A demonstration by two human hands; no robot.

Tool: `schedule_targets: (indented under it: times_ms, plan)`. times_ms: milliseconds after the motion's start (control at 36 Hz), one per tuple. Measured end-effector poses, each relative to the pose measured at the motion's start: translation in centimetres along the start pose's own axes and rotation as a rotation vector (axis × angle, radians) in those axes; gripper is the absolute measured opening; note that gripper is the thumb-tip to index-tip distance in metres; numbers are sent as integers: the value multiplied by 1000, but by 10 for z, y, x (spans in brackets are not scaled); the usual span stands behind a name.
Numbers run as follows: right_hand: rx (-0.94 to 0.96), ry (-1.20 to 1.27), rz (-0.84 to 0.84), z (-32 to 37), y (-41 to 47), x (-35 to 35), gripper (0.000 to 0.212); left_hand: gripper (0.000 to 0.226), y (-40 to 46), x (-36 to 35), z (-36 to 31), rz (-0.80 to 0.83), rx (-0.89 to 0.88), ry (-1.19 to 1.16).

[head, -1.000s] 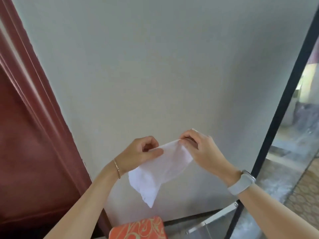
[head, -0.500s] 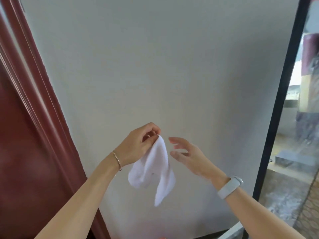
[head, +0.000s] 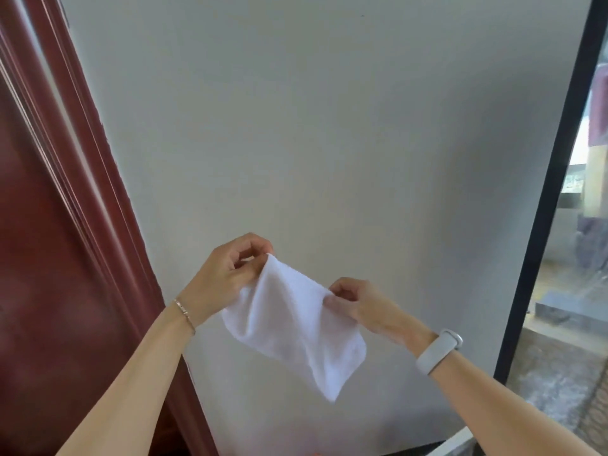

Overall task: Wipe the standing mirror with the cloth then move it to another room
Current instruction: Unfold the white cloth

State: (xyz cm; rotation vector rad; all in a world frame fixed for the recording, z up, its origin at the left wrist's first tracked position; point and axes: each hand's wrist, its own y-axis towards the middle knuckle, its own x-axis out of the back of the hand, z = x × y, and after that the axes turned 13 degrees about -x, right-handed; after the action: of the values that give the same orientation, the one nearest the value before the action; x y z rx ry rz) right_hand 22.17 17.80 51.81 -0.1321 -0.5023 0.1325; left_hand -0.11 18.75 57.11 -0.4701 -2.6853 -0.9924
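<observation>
A small white cloth (head: 296,327) hangs in the air in front of a pale wall, stretched between both hands. My left hand (head: 227,278) pinches its upper corner with thumb and fingers. Lower and to the right, my right hand (head: 358,302) pinches another edge of the cloth. The standing mirror (head: 579,258) with a thin black frame stands at the far right, to the right of both hands, and shows a blurred reflection of a room. Neither hand touches the mirror.
A dark red wooden door frame (head: 75,179) runs down the left side. The plain grey-white wall (head: 312,126) fills the middle. A white strip (head: 454,442) lies low by the mirror's foot.
My right hand, open and off the cloth half a second ago, has taken hold of its edge again. The cloth is spread out between both hands. The view has shifted slightly.
</observation>
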Motion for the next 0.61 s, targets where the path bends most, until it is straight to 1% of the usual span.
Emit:
schedule_targets:
  times_ms: [28, 56, 111, 139, 167, 194, 278, 306, 333, 389, 444, 500, 556, 611]
  plan:
    - [6, -32, -74, 2, 2, 4, 11, 18, -5, 2, 1, 93, 35, -20]
    - [12, -48, -133, 4, 4, 8, 14, 19, -10, 3, 2, 236, 78, -36]
    - [17, -20, -179, 9, 6, 16, 21, 21, -20, 1, 4, 594, 186, -45]
    - [11, 7, -170, 12, 5, 20, 22, 20, -24, -2, 6, 714, 231, -29]
    - [10, 11, -157, 16, 4, 23, 22, 18, -26, -6, 8, 744, 252, 2]
    - [20, -19, -146, 20, 3, 26, 22, 17, -27, -10, 11, 690, 249, 36]
    - [76, -136, -101, 31, -2, 30, 23, 18, -22, -21, 21, 342, 168, 156]
    - [92, -139, -79, 33, -4, 30, 24, 19, -19, -25, 23, 261, 146, 172]
    - [105, -138, -67, 34, -6, 30, 26, 23, -18, -28, 24, 214, 135, 171]
    - [130, -139, -51, 35, -11, 29, 27, 36, -15, -36, 23, 198, 116, 144]
    - [155, -116, -17, 35, -16, 29, 29, 48, -12, -44, 19, 236, 101, 122]
    - [177, -56, 15, 34, -24, 29, 34, 52, -10, -50, 16, 301, 97, 131]
    - [182, 27, 27, 33, -30, 28, 37, 40, -10, -54, 15, 362, 134, 121]
    - [164, 101, 10, 29, -37, 27, 34, 25, -11, -58, 12, 376, 185, 76]
